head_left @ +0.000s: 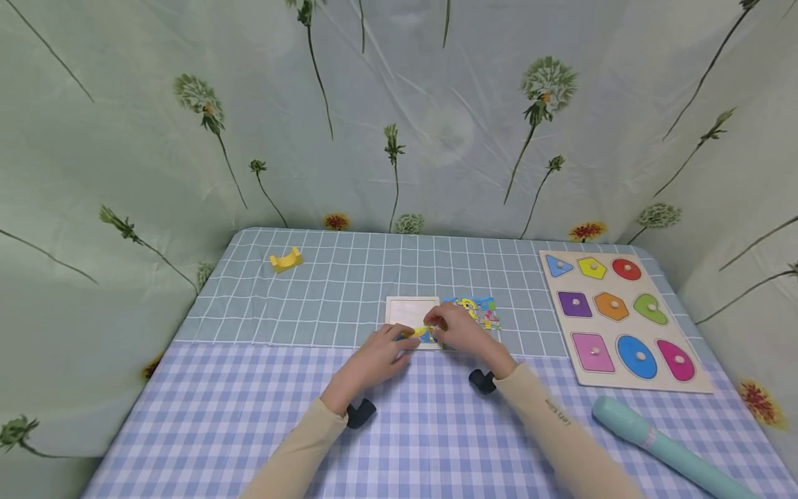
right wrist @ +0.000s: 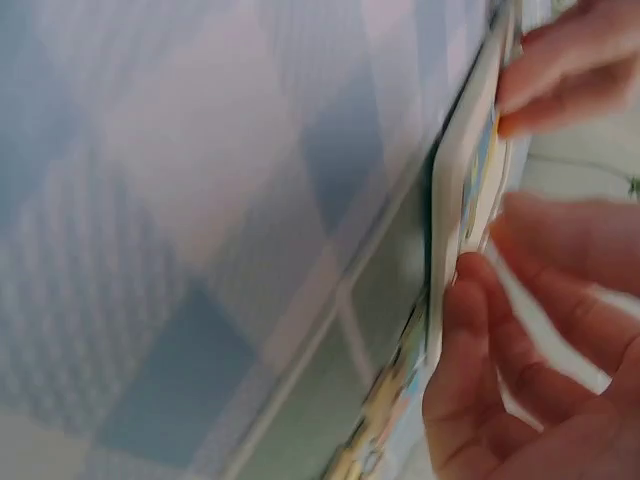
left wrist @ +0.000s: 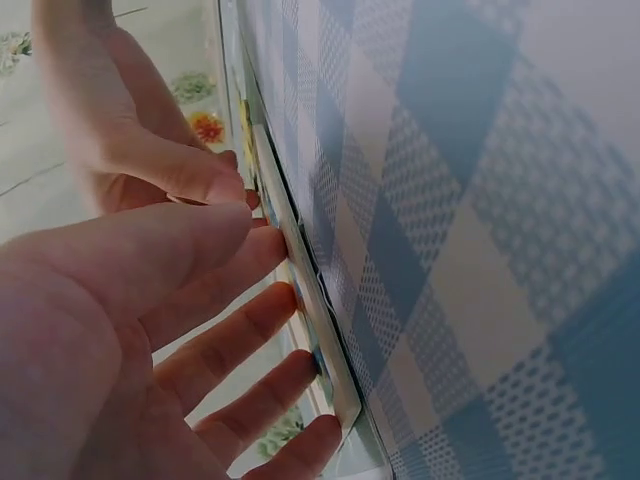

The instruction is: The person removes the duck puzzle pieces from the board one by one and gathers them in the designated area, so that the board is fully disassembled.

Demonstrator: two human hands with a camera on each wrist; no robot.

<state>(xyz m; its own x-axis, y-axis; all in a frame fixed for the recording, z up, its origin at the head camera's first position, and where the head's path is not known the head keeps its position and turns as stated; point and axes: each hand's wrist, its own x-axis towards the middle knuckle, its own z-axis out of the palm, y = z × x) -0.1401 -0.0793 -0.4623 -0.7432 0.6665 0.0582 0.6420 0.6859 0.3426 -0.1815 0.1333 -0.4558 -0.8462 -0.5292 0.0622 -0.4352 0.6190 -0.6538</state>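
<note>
A small pale puzzle tray lies mid-table, its near strip filled with blue and yellow jigsaw pieces. My left hand is at the tray's left side, its fingers spread. In the left wrist view, its fingertips touch along the tray's edge. From the right, my right hand reaches over the tray, thumb and fingertips at the pieces. In the right wrist view, a gap shows between its thumb and index finger. More colourful jigsaw pieces lie beside the tray, partly behind the right hand.
To the right lies a large wooden board of coloured knobbed shapes. A teal tube-shaped object is in front of it. Far left sits a yellow curved block. Grey grid cloth and blue checked cloth cover the table.
</note>
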